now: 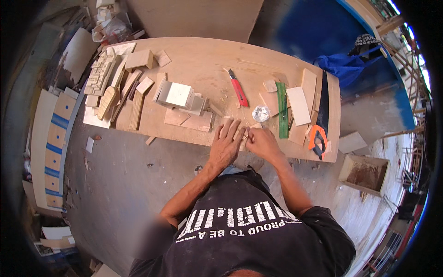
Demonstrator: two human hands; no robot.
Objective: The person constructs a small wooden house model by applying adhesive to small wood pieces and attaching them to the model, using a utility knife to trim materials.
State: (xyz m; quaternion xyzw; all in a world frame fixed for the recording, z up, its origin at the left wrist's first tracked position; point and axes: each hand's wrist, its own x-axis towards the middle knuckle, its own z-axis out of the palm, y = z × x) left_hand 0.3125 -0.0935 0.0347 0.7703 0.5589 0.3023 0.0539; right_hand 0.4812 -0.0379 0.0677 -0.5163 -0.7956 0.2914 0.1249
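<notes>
My left hand (225, 144) lies palm down at the near edge of the wooden worktable (203, 51), its fingers stretched out over the tabletop. Close beside it, my right hand (263, 144) is closed, thumb and fingertips pinched together. A small pale bit of wood (245, 133) shows between the two hands; whatever sits inside the right pinch is too small to make out. Just beyond the right hand stands a round foil-like dish (261, 113). Farther off lies a red utility knife (238, 91). Left of the hands, a small block-shaped wooden assembly (179, 95) rests near flat wood pieces (196, 121).
Wood offcuts (104, 76) crowd the table's left end. On the right are a green strip (282, 111), pale boards (298, 106) and an orange-handled saw (318, 138). A wooden box (364, 174) stands on the floor at right; a blue cloth (344, 66) is beyond the table.
</notes>
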